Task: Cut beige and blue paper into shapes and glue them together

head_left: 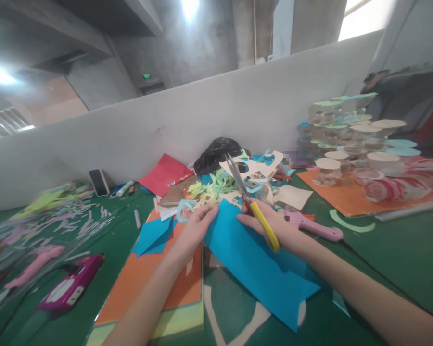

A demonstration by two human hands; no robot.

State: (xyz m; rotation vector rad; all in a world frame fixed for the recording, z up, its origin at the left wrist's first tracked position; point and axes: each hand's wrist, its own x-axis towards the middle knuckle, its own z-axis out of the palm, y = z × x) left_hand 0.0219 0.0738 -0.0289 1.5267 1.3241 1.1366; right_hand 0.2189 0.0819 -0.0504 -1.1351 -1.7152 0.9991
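A long sheet of blue paper (254, 259) slants across the middle of the table, its near right end cut to points. My left hand (202, 221) pinches the sheet's upper left corner between thumb and fingers. Yellow-handled scissors (261, 223) are in my right hand (265, 223), blades pointing up and away, above the paper. The fingers of that hand also lie against the sheet's upper edge. Left of my left hand, a smaller folded blue piece (153, 236) rests on a stack of orange paper (155, 278).
Paper scraps (220, 185) heap up before a black plastic bag (218, 151). Right stand clear cups with paper tops (328, 166); a pink glue gun (315, 227) lies nearer. Left are a phone (99, 182), a magenta device (74, 283) and paper strips (68, 221). A pale partition (166, 120) runs behind.
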